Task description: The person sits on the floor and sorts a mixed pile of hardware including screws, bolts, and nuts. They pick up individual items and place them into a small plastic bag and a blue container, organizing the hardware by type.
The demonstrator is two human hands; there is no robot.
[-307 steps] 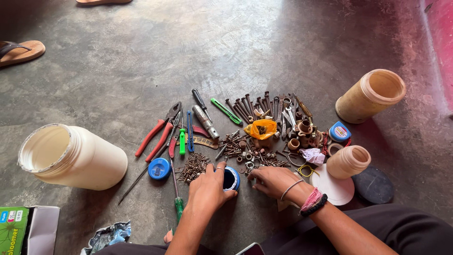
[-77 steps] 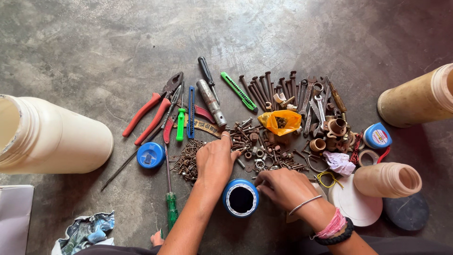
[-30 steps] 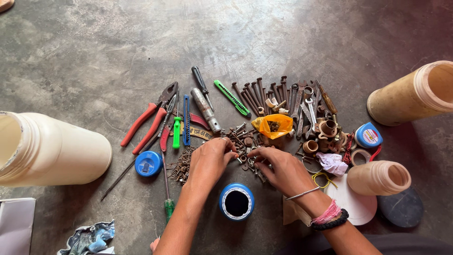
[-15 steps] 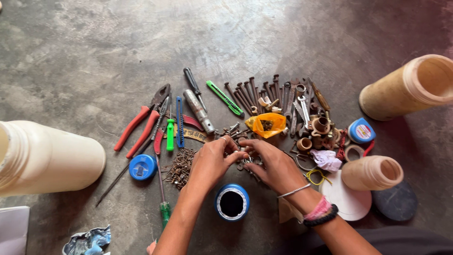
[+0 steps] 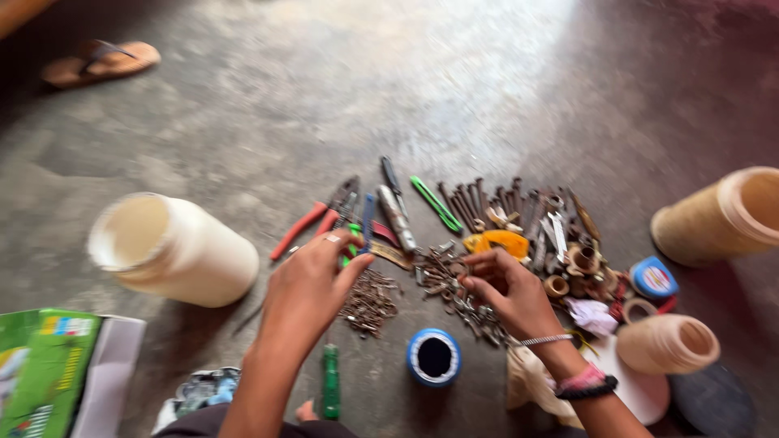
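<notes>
The view is motion-blurred. My left hand (image 5: 312, 284) hovers over the left end of the tool spread, fingertips pinched together above a pile of small dark nails (image 5: 369, 302) and a green screwdriver handle; whether it holds anything is lost in blur. My right hand (image 5: 510, 294) rests with curled fingers on a heap of rusty screws and nuts (image 5: 445, 272). A small open blue jar (image 5: 434, 357) stands on the floor between my forearms. Red-handled pliers (image 5: 302, 229) lie just beyond my left hand.
A big white jar (image 5: 174, 251) lies on its side at left. Tan jars lie at right (image 5: 722, 215) and lower right (image 5: 669, 345), by a blue tape measure (image 5: 654, 277) and a white lid (image 5: 645, 391). Orange bag (image 5: 497, 242), bolts and spanners behind. Green box (image 5: 40, 369) lower left; sandal (image 5: 101, 61) far left.
The camera swung left and blurred. My left hand left the screw heap and moved left over the nails and pliers. My right hand stayed on the screws.
</notes>
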